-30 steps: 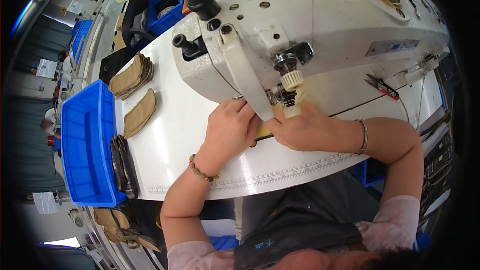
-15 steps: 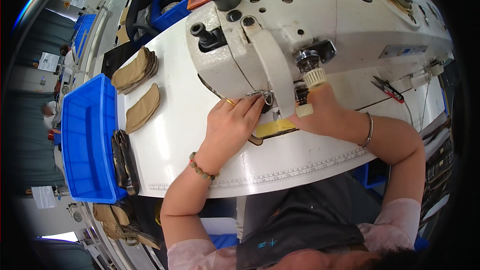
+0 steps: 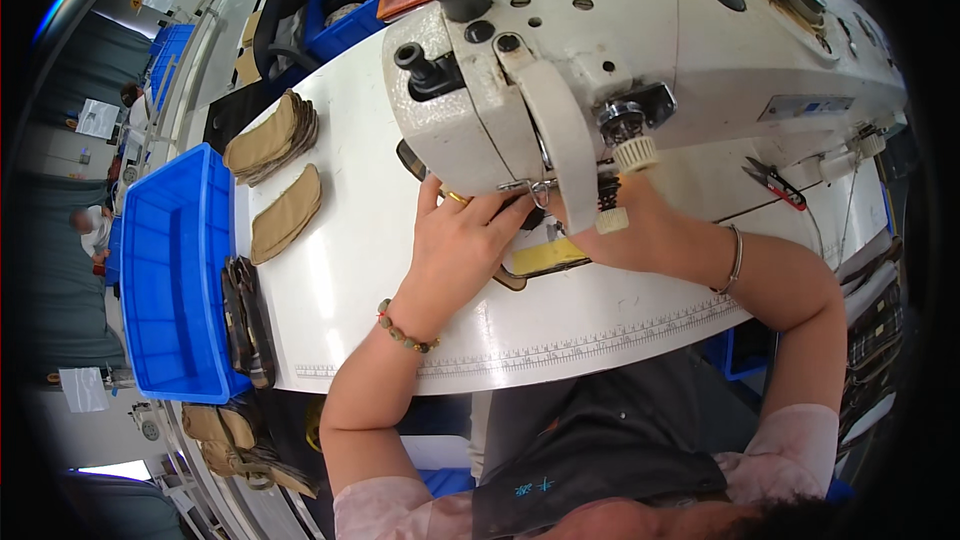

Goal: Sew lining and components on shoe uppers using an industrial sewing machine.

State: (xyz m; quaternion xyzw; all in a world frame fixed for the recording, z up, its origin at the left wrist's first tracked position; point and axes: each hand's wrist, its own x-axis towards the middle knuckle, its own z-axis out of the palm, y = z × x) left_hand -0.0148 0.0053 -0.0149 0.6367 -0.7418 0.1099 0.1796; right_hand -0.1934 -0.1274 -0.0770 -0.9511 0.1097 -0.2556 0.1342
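Note:
My left hand (image 3: 455, 245), wearing a gold ring, is under the white sewing machine head (image 3: 450, 140), its bent fingertips on a dark piece of fabric (image 3: 530, 218) by the needle area, mostly hidden. My right hand (image 3: 650, 230) reaches in from the right behind the tension knobs, its fingertips hidden. Between the hands is a yellow plate (image 3: 545, 258), with a tan-edged shape (image 3: 512, 282) beside it. On the white table (image 3: 350, 240), to the left, lie a stack of tan fabric pieces (image 3: 268, 135) and a single tan piece (image 3: 285, 212).
A blue bin (image 3: 175, 270) stands at the left beside dark plaid pieces (image 3: 250, 320). Black-and-red snips (image 3: 775, 185) lie at the right. More tan pieces (image 3: 220, 435) hang low left, plaid fabric (image 3: 865, 340) far right. A co-worker (image 3: 95, 235) sits in the left background.
The view has shifted, moving the machine rightward in the picture. My left hand's fingers have spread a little under the head. My right hand has moved slightly right, deeper behind the knobs.

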